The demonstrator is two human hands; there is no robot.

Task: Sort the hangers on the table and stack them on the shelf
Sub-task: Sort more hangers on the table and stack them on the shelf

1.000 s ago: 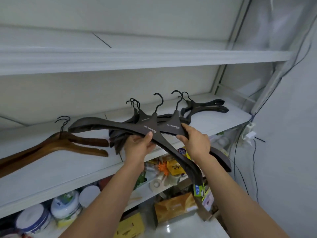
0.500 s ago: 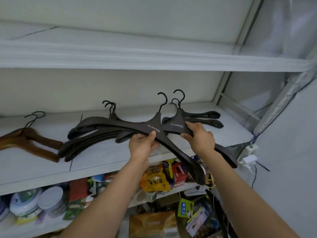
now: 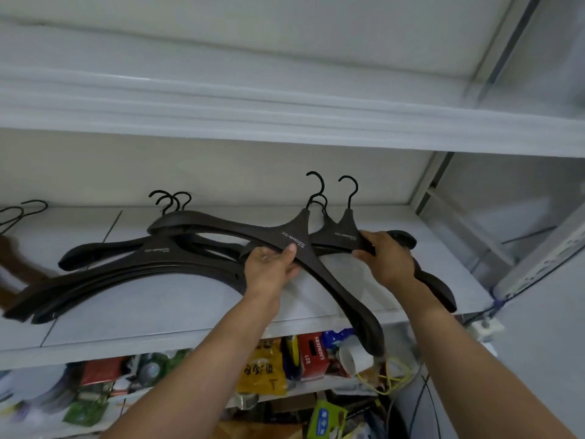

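Hangers [image 3: 294, 237] dark brown, black hooks, white lettering; both hands gripping.

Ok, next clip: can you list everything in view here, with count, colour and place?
middle shelf: one, white
upper shelf: one, white, above
stacked hangers: three hooks showing, dark brown, left on middle shelf
hanger in left hand: one, dark brown, arm overhanging shelf edge
hanger in right hand: one, dark brown, beside it
wooden hangers: two hooks, brown, blurred, far left
red lighters box: one, below middle shelf
yellow packet: one, left of box
left hand: grips its hanger near neck
right hand: grips its hanger's shoulder
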